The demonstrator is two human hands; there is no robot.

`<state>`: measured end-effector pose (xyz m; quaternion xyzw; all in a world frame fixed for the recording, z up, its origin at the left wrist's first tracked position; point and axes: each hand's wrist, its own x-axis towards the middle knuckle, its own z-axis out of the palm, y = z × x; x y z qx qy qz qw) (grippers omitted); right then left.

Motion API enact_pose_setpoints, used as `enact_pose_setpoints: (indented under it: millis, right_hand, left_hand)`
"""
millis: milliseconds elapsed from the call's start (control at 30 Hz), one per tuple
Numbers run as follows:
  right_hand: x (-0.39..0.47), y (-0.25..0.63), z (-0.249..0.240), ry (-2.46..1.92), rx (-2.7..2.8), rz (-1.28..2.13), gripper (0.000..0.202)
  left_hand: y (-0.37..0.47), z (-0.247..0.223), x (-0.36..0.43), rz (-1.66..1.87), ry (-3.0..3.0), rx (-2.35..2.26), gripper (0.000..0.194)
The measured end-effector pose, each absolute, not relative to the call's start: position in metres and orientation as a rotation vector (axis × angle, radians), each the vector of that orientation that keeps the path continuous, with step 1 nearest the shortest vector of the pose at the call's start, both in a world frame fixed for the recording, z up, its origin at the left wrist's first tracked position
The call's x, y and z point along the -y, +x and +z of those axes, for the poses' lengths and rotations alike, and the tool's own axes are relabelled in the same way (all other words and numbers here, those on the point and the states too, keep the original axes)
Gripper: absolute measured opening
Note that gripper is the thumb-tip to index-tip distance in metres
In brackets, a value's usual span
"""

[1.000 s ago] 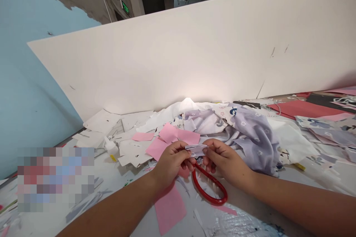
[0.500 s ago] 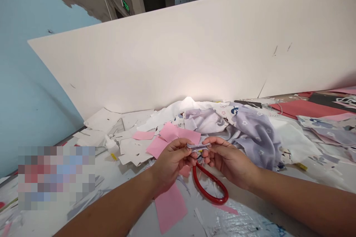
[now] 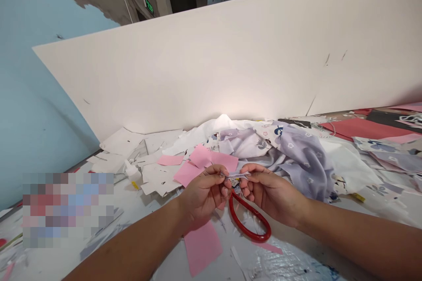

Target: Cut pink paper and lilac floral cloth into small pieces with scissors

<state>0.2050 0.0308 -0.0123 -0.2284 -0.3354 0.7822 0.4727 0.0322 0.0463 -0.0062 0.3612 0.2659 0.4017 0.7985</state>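
A small folded strip of pale lilac fabric (image 3: 236, 175) is stretched between my two hands. My left hand (image 3: 206, 189) pinches its left end between thumb and fingers, and my right hand (image 3: 267, 186) pinches the right end. Just below them a red looped handle (image 3: 249, 224) lies on the table; its upper end is hidden near my fingers. Pink pieces (image 3: 202, 246) lie under and beside my left wrist. Behind my hands is a crumpled heap of lilac and white floral fabric (image 3: 303, 153).
A small white bottle (image 3: 132, 171) with a yellow label stands left, near white cut pieces (image 3: 121, 142). Red sheets (image 3: 369, 129) and stacked floral pieces (image 3: 392, 158) lie right. A white board (image 3: 211, 66) rises behind. The far-left area is pixelated.
The strip looks narrower and more tightly folded between my fingertips. Both hands have shifted only slightly and keep hold of its ends.
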Motion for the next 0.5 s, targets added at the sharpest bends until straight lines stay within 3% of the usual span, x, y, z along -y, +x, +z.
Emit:
enact_pose_setpoints:
  millis: [500]
  right_hand:
    - [-0.0349, 0.2105, -0.0126, -0.551, 0.91, 1.924, 0.009]
  left_hand:
    - [0.035, -0.0066, -0.0407, 1.021, 0.992, -0.652, 0.012]
